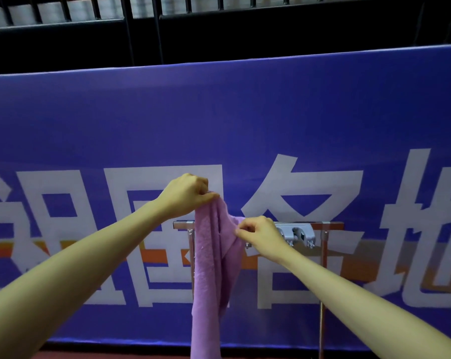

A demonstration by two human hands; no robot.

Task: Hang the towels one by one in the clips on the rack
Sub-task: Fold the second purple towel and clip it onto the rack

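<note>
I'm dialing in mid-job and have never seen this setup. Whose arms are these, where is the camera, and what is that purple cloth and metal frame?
There is no machine here: a person works with bare hands, and the single camera sits on their head, looking forward and down. The left hand pinches the top edge of a purple towel and lifts it, while the right hand pinches the same towel lower and to the right. The towel hangs down in front of a metal rack. Grey clips sit on the rack's top bar, right of the right hand; the towel is not visibly in one yet. Behind stands a blue banner with large white characters.
</note>
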